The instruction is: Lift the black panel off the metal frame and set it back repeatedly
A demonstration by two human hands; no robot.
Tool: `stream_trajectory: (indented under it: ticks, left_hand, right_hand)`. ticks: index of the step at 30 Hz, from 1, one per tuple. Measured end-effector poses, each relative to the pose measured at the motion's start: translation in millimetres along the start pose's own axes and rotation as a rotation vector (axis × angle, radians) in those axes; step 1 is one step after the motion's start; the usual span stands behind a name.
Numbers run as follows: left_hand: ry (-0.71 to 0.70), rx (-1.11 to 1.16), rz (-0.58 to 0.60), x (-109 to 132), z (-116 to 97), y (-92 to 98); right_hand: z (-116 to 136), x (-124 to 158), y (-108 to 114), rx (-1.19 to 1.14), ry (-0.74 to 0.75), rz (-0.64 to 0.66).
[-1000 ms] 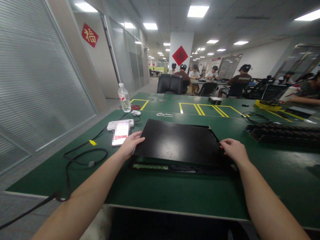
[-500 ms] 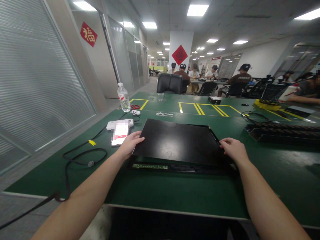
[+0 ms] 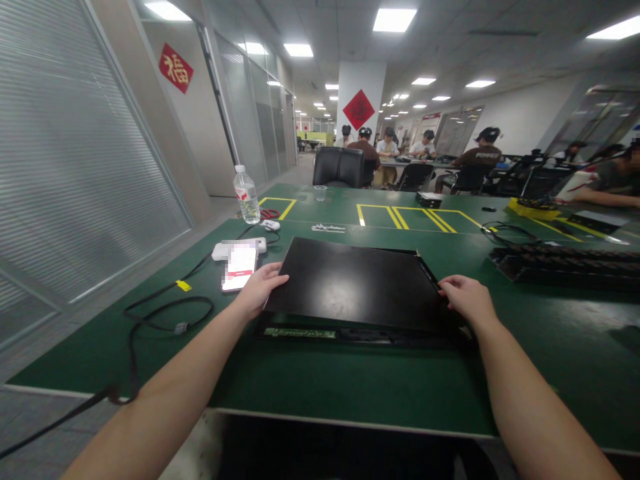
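Note:
A flat black screen panel (image 3: 350,280) lies slightly askew over a black frame (image 3: 390,337), whose near strip shows below it. A green circuit board (image 3: 300,333) sits in that strip on the left. My left hand (image 3: 263,287) grips the panel's left edge, thumb on top and fingers underneath. At the right side, my right hand (image 3: 465,297) is closed in a pinch at the edge where panel and frame meet. Which of the two its fingertips hold I cannot fully make out.
Left of the panel lie a lit phone (image 3: 241,267), a white power strip (image 3: 215,251) and a looped black cable (image 3: 170,323). A water bottle (image 3: 247,195) stands behind them. Calipers (image 3: 328,229) lie beyond the panel; a long black part (image 3: 565,267) is at right.

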State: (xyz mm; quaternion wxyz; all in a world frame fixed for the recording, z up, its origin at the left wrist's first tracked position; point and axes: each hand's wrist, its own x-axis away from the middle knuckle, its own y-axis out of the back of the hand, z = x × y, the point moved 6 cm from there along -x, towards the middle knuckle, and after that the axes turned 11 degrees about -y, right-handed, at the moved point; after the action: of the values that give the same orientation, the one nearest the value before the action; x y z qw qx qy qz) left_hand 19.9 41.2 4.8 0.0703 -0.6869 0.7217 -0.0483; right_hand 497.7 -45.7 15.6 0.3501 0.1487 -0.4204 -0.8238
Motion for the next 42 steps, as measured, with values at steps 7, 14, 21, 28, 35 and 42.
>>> stream_trajectory:
  ticks: [7,14,21,28,35,42]
  left_hand:
    - [0.004,-0.008,-0.006,1.2,-1.2,-0.7]
    - [0.011,-0.007,-0.008,2.3,-0.7,-0.8]
    - [0.0,-0.003,0.004,2.4,-0.7,-1.9]
    - [-0.035,0.033,0.02,3.0,-4.6,-3.3]
    - [-0.137,-0.138,0.005,0.7,-10.0,3.1]
    - [-0.228,-0.392,-0.038,-8.9,-7.9,15.0]
  right_hand:
    - [-0.8,-0.2,0.7,-0.001,-0.001,0.006]
    - [0.5,-0.5,1.1,0.019,-0.008,0.012]
    - [-1.6,-2.7,-0.1,0.018,-0.005,-0.006]
    - [-4.7,-5.8,-1.1,0.009,-0.02,0.013]
    - [-4.0,-4.5,-1.8,-0.012,-0.035,0.024]
    - [-1.7,-1.7,-0.6,-0.012,-0.01,0.018]
